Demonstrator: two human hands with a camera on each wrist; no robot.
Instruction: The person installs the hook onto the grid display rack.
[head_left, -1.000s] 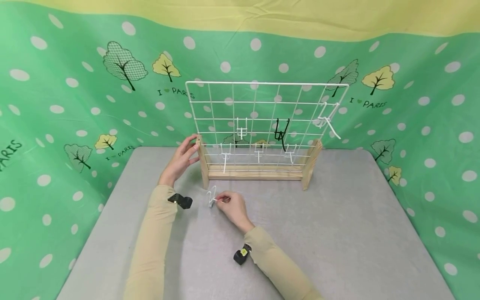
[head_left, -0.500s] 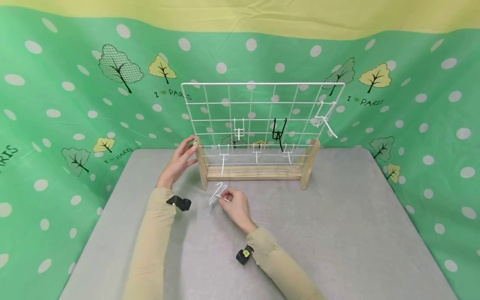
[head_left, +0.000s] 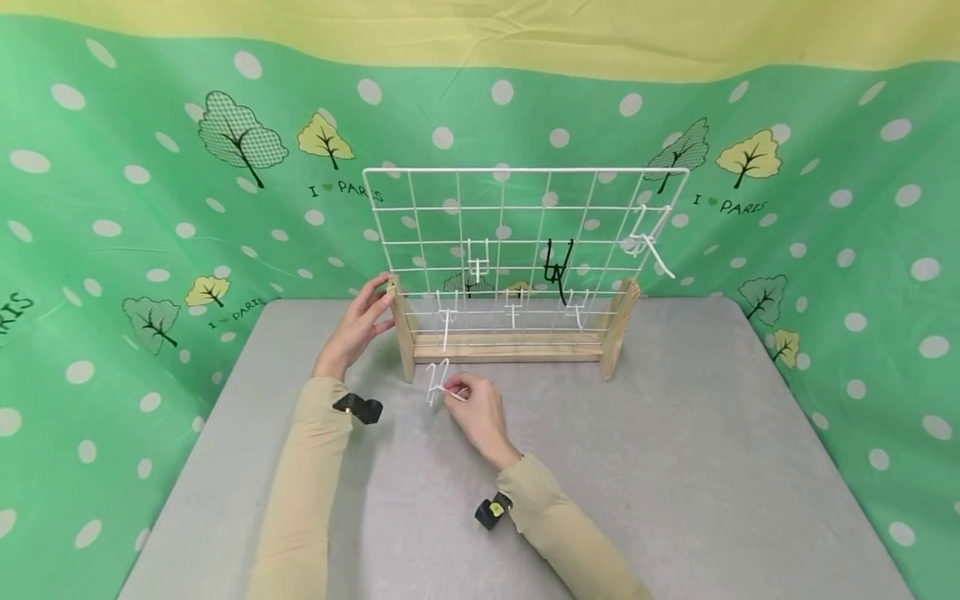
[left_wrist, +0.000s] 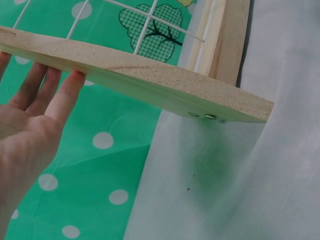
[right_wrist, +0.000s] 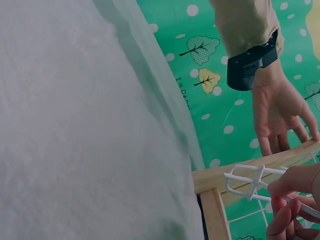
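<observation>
My right hand [head_left: 480,417] pinches the stem of a white wire hook [head_left: 439,387] between thumb and fingers, in front of the rack's left foot. Its two bent prongs point up and away from the hand; the right wrist view shows the white frame of the hook [right_wrist: 258,183] close to the wood. At the left, my left hand [head_left: 354,332] rests its fingers against the wooden side post [head_left: 405,337] near the top. In the left wrist view, extended fingers [left_wrist: 67,97] touch the outer face of that post. A white wire grid [head_left: 525,170] stands between the two posts.
Several white hooks, among them a right-hand one [head_left: 643,242], and a black hook [head_left: 556,272] hang on the grid. A wooden crossbar [head_left: 510,348] joins the posts low down. The grey tabletop [head_left: 675,467] meets a green patterned curtain [head_left: 847,250] behind and at the sides.
My right hand has moved slightly right and up, turning the white hook so that its prongs stand closer to the rack. The left hand stays on the post.
</observation>
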